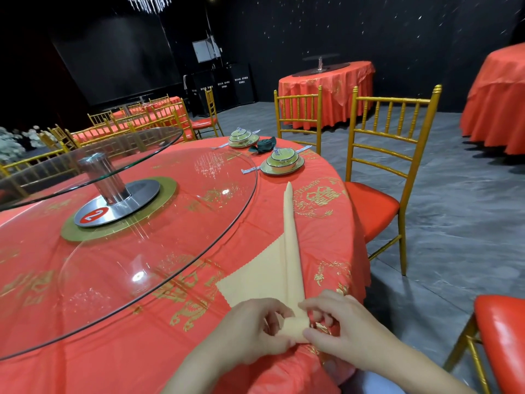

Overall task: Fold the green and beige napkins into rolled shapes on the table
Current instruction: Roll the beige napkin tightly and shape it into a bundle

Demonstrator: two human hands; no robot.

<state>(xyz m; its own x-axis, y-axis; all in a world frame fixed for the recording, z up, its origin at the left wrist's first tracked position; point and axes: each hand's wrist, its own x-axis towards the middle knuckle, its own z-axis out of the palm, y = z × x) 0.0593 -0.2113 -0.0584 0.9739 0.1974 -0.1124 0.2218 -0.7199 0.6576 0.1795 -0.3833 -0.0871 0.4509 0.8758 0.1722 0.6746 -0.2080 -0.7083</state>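
Beige napkin, material: a matt, soft-looking cloth; the beige napkin point(289, 251) is seen rolled along one side into a long tube that tapers to a point far from the person.
Beige napkin, loose part: a flat flap with a zigzag-cut edge is spread to the left of the tube, lying on the tablecloth.
Green napkin: a dark, bundled green napkin point(262, 144) is set at the far side of the worktop, between two bowl sets; its exact fold cannot be made out.
Worktop: a round worktop point(113, 365) is covered by a thin, creased red tablecloth point(326, 240) printed with gold motifs.
Glass turntable: a clear, round glass turntable point(170, 223) with glare spots is carried on a metal post over a gold ring.
Bowl sets: the nearer bowl set point(282, 163) is made of glazed, pale green stacked dishes with dark rims.
Chair: a gold, bamboo-style chair point(389, 143) with a red padded seat is placed beside the worktop.
Hidden: the near end of the tube is partly covered by fingers, and both forearms are cut off by the bottom edge.
Left hand: the left hand point(255, 328) is curled, pinching the tube's near end from the left.
Right hand: the right hand point(338, 325) is pinching the same end from the right, thumb underneath.
Position: the tube's thick end is held between both hands at the near rim, and its tip is pointed away from them.
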